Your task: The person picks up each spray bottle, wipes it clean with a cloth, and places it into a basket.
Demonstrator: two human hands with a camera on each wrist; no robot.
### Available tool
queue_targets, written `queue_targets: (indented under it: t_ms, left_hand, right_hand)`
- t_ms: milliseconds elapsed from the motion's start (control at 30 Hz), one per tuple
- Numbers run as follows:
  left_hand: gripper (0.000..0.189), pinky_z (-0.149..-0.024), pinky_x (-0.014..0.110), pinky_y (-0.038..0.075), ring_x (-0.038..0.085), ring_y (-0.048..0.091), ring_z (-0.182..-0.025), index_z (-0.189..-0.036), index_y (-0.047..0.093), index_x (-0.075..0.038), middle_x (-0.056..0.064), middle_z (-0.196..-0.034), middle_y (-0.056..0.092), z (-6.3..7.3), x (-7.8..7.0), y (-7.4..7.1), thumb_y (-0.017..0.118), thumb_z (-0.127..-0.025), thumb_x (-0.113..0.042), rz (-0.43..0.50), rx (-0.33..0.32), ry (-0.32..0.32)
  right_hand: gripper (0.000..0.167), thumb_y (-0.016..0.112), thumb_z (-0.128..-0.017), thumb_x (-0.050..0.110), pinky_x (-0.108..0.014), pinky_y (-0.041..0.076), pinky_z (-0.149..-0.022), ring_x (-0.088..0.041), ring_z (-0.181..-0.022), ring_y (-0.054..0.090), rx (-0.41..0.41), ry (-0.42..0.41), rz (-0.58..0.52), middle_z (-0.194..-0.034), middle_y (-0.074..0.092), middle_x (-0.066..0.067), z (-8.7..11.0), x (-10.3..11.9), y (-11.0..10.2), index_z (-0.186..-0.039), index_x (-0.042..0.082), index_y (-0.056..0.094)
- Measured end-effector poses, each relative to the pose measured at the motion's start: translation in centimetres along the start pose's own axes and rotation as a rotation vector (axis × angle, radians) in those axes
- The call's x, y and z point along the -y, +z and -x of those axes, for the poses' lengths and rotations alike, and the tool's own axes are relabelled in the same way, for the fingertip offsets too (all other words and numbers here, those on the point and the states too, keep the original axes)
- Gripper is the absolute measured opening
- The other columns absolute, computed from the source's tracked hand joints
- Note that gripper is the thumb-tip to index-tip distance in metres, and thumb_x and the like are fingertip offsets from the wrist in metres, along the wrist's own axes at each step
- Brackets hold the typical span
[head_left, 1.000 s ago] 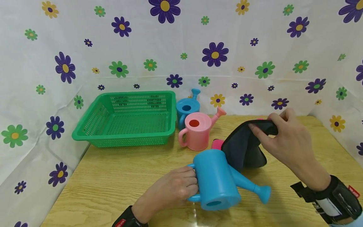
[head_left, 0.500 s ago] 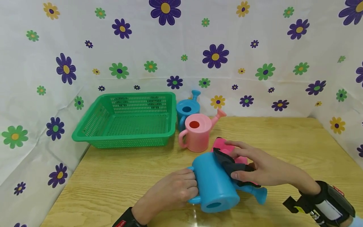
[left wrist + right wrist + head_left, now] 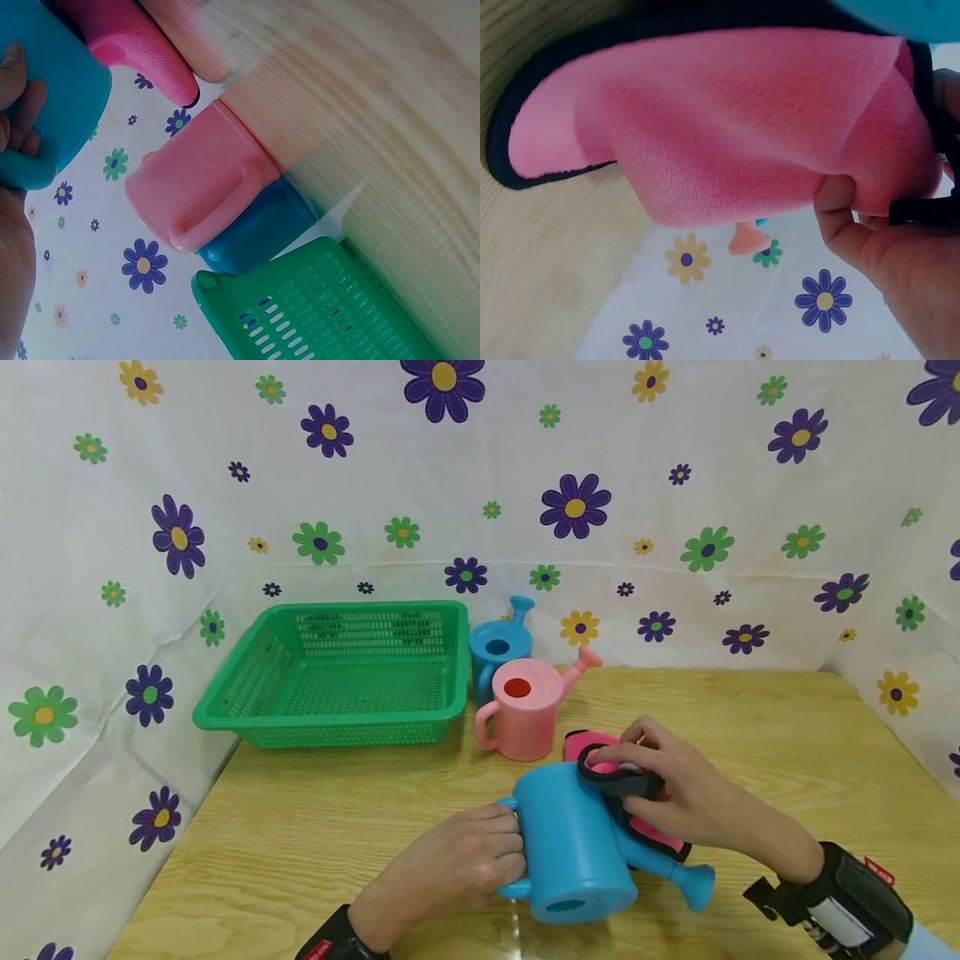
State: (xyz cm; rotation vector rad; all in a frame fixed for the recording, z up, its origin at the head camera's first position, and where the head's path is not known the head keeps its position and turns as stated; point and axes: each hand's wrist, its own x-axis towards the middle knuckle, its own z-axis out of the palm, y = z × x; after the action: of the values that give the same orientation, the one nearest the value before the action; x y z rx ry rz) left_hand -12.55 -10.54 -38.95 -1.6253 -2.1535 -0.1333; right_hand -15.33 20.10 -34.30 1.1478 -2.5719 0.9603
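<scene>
Counter (image 3: 337,827): wood-grained; flowered sheet (image 3: 405,443) behind
Pink can (image 3: 528,722): partly hiding rear can (image 3: 498,632)
Left grip (image 3: 457,856): clasping blue can (image 3: 573,843)
Right grip (image 3: 678,789): pinching cloth (image 3: 727,112)

Blocked left of right-hand fingers (image 3: 636,756) by held blue watering can (image 3: 573,843), left-forward by pink can (image 3: 525,722); passable forward-right over tabletop (image 3: 795,727).

7 o'clock: black left wristband (image 3: 343,937), red tag (image 3: 318,950) | 4 o'clock: black right wristband (image 3: 873,893), white panel (image 3: 840,921), red tab (image 3: 879,870), light-blue sleeve (image 3: 930,942)
</scene>
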Motion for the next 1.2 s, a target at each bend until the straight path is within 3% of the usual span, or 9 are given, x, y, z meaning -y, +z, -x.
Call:
queue_targets:
  t_ms: [167, 300, 500, 800, 1200]
  left_hand:
    - [0.029, -0.083, 0.021, 0.041, 0.006, 0.048, -0.078, -0.071, 0.054, -0.021, -0.011, -0.073, 0.052, -0.1, 0.0, 0.1, 0.072, -0.091, -0.009, -0.02, -0.014, 0.015]
    - [0.03, -0.083, 0.021, 0.04, 0.006, 0.047, -0.078, -0.071, 0.053, -0.021, -0.011, -0.073, 0.052, -0.2, 0.0, 0.2, 0.071, -0.091, -0.008, -0.029, -0.02, 0.017]
    - [0.029, -0.083, 0.021, 0.041, 0.007, 0.048, -0.08, -0.071, 0.053, -0.02, -0.011, -0.075, 0.053, -0.1, 0.1, 0.3, 0.07, -0.092, -0.009, -0.026, -0.024, 0.005]
    - [0.028, -0.088, 0.021, 0.045, 0.008, 0.051, -0.083, -0.072, 0.055, -0.02, -0.01, -0.076, 0.057, 0.0, 0.6, 0.1, 0.073, -0.093, -0.012, 0.007, -0.022, -0.022]
    - [0.027, -0.092, 0.021, 0.048, 0.008, 0.053, -0.084, -0.074, 0.056, -0.02, -0.011, -0.076, 0.058, 0.3, 0.9, 0.2, 0.077, -0.09, -0.013, 0.001, 0.002, -0.047]
  right_hand:
    - [0.05, 0.074, -0.081, -0.01, -0.027, 0.061, -0.079, -0.021, -0.103, 0.064, 0.014, -0.04, 0.044, -0.123, 0.061, -0.006, -0.1, -0.2, -0.2, -0.125, 0.012, 0.068]
    - [0.046, 0.073, -0.082, -0.011, -0.032, 0.061, -0.086, -0.017, -0.102, 0.068, 0.044, -0.095, 0.045, -0.119, 0.068, -0.002, -0.3, -0.4, -0.4, -0.122, 0.012, 0.07]
    - [0.05, 0.069, -0.083, -0.014, -0.035, 0.06, -0.091, -0.021, -0.109, 0.069, 0.141, -0.102, 0.026, -0.124, 0.07, -0.002, 0.2, -0.1, -1.2, -0.122, 0.018, 0.07]
    - [0.06, 0.067, -0.082, -0.015, -0.034, 0.058, -0.092, -0.017, -0.114, 0.061, 0.296, -0.126, 0.004, -0.127, 0.07, 0.004, 0.7, 0.8, -2.9, -0.125, 0.026, 0.07]
    - [0.06, 0.073, -0.08, -0.01, -0.036, 0.046, -0.086, -0.007, -0.109, 0.052, 0.322, -0.233, 0.048, -0.121, 0.07, 0.015, 1.0, 2.6, -3.0, -0.113, 0.041, 0.071]
